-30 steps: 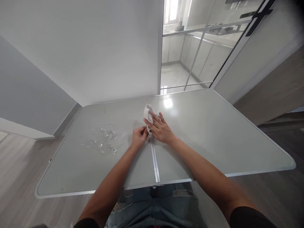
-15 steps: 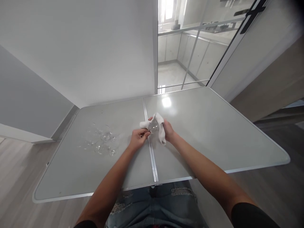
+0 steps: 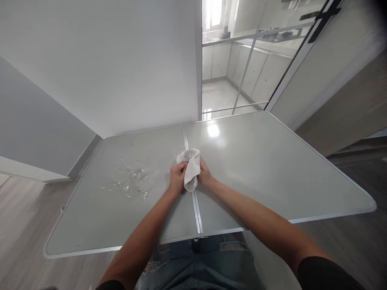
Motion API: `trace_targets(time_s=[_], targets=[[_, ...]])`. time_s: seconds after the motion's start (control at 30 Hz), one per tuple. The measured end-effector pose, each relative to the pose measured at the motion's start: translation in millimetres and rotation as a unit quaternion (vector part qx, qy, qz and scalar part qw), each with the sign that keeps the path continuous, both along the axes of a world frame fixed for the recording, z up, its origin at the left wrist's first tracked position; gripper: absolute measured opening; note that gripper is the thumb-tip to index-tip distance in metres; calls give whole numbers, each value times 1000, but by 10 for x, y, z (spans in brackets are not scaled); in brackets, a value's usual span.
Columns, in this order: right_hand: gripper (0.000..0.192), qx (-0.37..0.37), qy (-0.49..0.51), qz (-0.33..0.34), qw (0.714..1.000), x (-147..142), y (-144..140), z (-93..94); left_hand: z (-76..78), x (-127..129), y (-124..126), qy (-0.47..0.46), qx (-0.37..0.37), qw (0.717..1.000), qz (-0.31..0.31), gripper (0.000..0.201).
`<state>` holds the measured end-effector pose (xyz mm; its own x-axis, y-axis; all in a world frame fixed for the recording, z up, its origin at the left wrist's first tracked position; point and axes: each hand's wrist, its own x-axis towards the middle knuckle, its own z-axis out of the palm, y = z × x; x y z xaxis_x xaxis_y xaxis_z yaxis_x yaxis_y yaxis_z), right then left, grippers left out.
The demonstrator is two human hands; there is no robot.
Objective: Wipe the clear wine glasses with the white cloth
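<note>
Over the table's centre seam, my left hand (image 3: pixel 177 177) is closed around the lower part of a clear wine glass (image 3: pixel 188 154), with its fingers against the cloth. The bowl of the glass points away from me; its stem is mostly hidden by fingers and cloth. A white cloth (image 3: pixel 191 171) wraps the near and right side of the glass and hangs down toward me. From the right, my right hand (image 3: pixel 205 174) grips this cloth against the glass, its fingertips hidden behind the fabric. Several clear stemmed glasses (image 3: pixel 137 175) are grouped on the left half of the table.
The grey folding table (image 3: pixel 256 169) has a pale metal rim and a metal seam (image 3: pixel 197 213) down its middle. A white wall (image 3: pixel 145 72) stands along its far left side. Beyond the far edge is a glass-paned door (image 3: pixel 232 76).
The glass has turned so its bowl faces away from me. My right hand and the cloth have moved left and closer to my left hand, with the cloth now draped across the front.
</note>
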<state>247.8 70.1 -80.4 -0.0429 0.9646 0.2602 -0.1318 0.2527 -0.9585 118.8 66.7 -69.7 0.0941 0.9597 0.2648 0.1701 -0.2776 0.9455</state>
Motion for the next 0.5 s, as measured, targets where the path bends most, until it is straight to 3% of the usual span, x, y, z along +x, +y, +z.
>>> trace_targets(time_s=[0.17, 0.3, 0.4, 0.5], targets=[[38, 9, -30, 28, 999, 56, -10, 143, 29, -99, 43, 107, 76, 990, 43, 12], [41, -47, 8, 43, 998, 140, 70, 137, 48, -138, 52, 179, 104, 978, -4, 5], [37, -97, 71, 32, 992, 194, 102, 111, 66, -153, 10, 152, 104, 983, 1, 8], [28, -127, 95, 32, 987, 223, 99, 88, 76, -140, 5, 37, 86, 991, 95, 17]])
